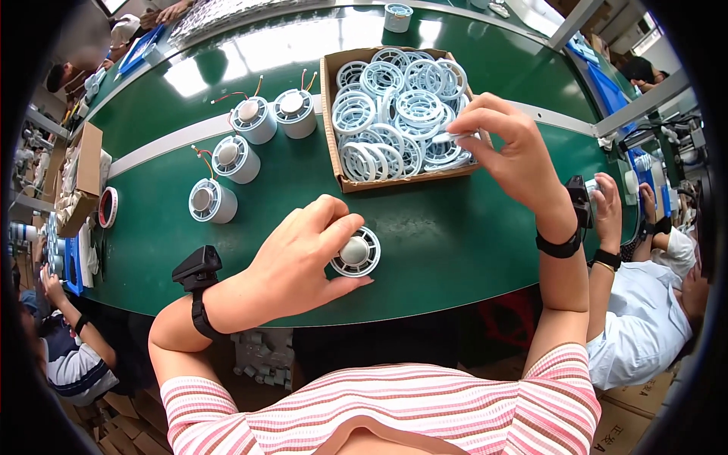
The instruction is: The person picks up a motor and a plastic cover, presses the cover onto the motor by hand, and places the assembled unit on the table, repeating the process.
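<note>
My left hand [303, 246] is curled round a small white fan-like cylinder [356, 253] standing on the green table, with a slotted rim and a round grey hub facing up. Thumb and fingers grip its side. Over the right edge of an open cardboard box [345, 185], my right hand [512, 144] pinches a pale blue plastic ring [453, 138], seen nearly edge-on. Many similar rings [419, 108] lie heaped in that box. To the left stand several more cylinders of the same kind [254, 119], with thin red and white wires sticking out of their tops.
A roll of tape [108, 207] and a cardboard box [82, 182] sit at the table's left end. Another white cylinder [397, 17] stands at the far side. A metal strip [167, 146] crosses the table. Co-workers sit left and right; one person's hand [607, 212] is close on the right.
</note>
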The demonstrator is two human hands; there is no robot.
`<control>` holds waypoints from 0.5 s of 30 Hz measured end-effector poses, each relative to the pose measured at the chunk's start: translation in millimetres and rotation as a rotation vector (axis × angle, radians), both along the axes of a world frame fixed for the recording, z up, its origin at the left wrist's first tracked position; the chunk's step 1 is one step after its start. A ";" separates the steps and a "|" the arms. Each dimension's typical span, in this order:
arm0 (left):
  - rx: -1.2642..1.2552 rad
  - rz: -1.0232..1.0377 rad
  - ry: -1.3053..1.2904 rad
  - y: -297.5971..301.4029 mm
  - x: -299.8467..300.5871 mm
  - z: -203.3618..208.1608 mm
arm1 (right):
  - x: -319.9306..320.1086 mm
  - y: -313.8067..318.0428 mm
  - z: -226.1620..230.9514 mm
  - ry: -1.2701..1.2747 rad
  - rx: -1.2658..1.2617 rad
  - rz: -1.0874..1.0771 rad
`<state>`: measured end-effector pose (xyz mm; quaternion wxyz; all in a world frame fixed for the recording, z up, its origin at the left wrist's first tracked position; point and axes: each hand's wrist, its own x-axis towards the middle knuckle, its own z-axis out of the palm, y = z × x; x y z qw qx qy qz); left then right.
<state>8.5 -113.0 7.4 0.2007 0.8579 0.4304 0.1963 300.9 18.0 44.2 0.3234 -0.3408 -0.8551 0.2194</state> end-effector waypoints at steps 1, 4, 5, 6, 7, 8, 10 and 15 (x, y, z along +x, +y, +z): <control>-0.022 -0.010 -0.025 0.7 -0.9 -2.6 | -2.7 -4.2 -3.0 0.072 0.156 -0.065; -0.166 0.019 -0.091 -1.8 0.5 -3.3 | -3.9 -32.9 -3.8 0.166 0.399 -0.145; -0.281 0.053 -0.131 -3.2 1.9 -2.7 | -3.6 -47.9 -4.7 0.192 0.492 -0.165; -0.396 0.084 -0.171 -4.0 3.6 -3.4 | -3.1 -65.4 -9.0 0.131 0.457 -0.088; -0.408 0.088 -0.173 -4.6 4.7 -6.9 | -3.4 -82.9 -14.7 0.071 0.420 -0.010; -0.465 0.101 -0.275 -4.8 6.9 -11.3 | -3.3 -99.2 -20.6 -0.020 0.378 0.022; -0.584 0.123 -0.477 -5.4 9.5 -19.6 | -0.3 -117.0 -36.2 -0.115 0.323 0.048; -0.690 0.137 -0.458 -4.3 10.9 -17.5 | 13.0 -131.3 -58.5 -0.144 0.000 0.029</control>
